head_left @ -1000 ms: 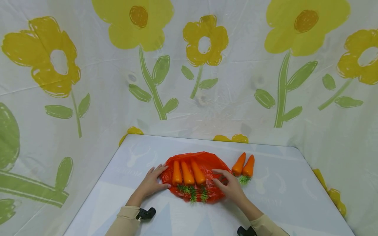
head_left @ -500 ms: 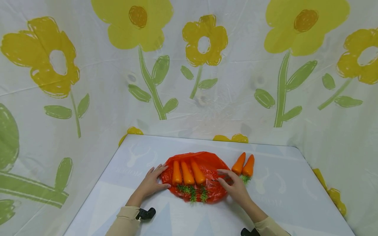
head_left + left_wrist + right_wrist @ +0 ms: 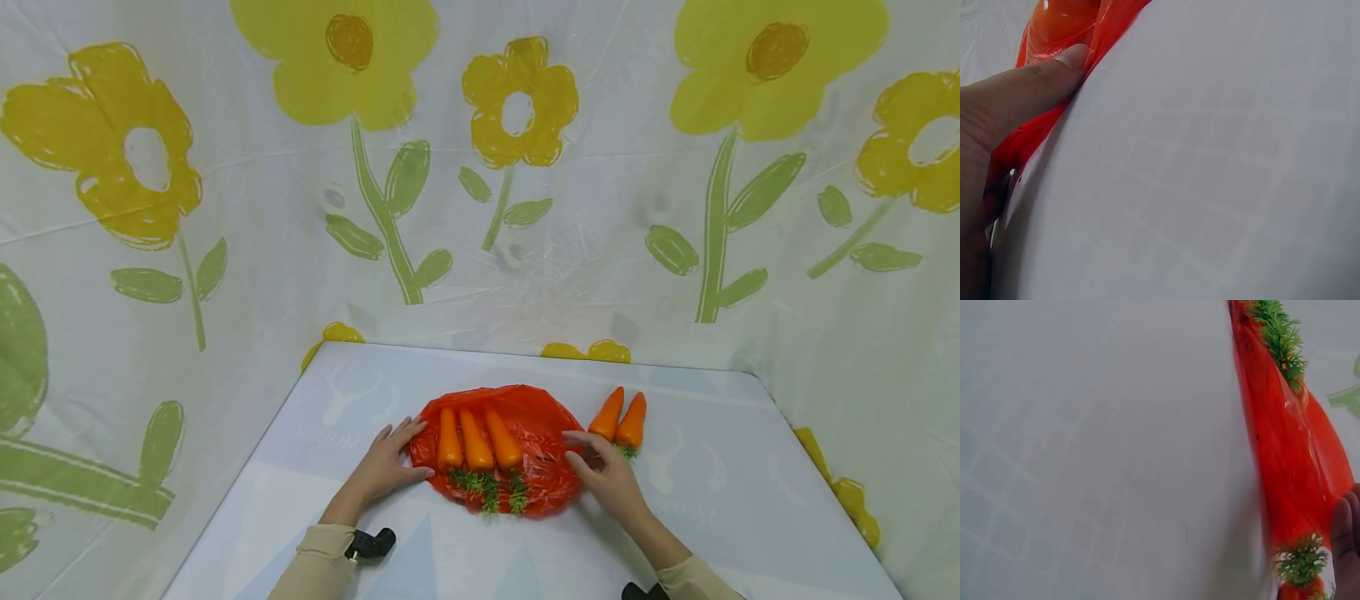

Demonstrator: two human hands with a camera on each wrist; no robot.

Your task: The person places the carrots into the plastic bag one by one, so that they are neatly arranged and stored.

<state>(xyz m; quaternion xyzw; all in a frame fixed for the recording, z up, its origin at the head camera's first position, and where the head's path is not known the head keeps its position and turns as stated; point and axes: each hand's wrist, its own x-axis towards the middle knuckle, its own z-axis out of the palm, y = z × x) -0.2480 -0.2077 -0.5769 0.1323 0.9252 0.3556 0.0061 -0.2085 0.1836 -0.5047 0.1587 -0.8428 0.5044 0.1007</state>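
A red plastic bag (image 3: pixel 546 417) lies spread on the table, with three orange carrots (image 3: pixel 477 448) side by side on it. Their green tops point toward the person. My left hand (image 3: pixel 385 462) rests on the bag's left edge, fingers spread; its thumb (image 3: pixel 1041 84) presses the red plastic beside a carrot (image 3: pixel 1063 28). At the bag's right edge is my right hand (image 3: pixel 611 477), loosely bent, with nothing held. Two more carrots (image 3: pixel 606 415) lie just beyond it on the table. A green carrot top (image 3: pixel 1300 559) shows near the right fingers (image 3: pixel 1342 531).
The pale patterned table (image 3: pixel 720 500) extends around the bag on all sides. A white curtain (image 3: pixel 600 208) with yellow flowers hangs behind it and at both sides. Black wrist cameras (image 3: pixel 371 543) sit at the cuffs.
My right hand has slid to the right, from over the bag to its right edge, covering more of the nearby carrots' green tops. The left hand and the carrots have stayed put.
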